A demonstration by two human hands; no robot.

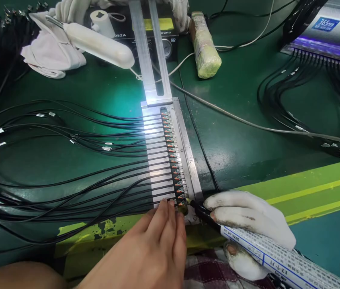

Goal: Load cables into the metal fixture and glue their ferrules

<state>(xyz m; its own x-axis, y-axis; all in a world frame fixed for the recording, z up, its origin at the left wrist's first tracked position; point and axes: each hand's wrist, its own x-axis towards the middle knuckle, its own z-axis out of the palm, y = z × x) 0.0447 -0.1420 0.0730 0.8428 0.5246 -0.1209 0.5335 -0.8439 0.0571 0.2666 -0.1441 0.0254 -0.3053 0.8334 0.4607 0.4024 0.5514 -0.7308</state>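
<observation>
A metal fixture [190, 160] lies on the green mat, with a row of black cables [128, 162] laid side by side across its pale plate. Their stripped ends [174, 160] show orange and silver parts. My bare left hand [160, 245] rests at the fixture's near end, fingers pressed together over the lowest cables; what is beneath the fingertips is hidden. My right hand [248, 228], in a white glove with bared fingertips, is closed around a labelled dispensing syringe [278, 257]. The syringe's black tip points left at the nearest cable ends, just right of my left fingertips.
A black control box [170, 50] stands behind the fixture. Near it lie a white-handled tool [97, 44], a white cloth [55, 60] and a wrapped block [204, 48]. A 365nm lamp unit [326, 36] glows purple over more cables at right. A grey cord [233, 116] crosses the mat.
</observation>
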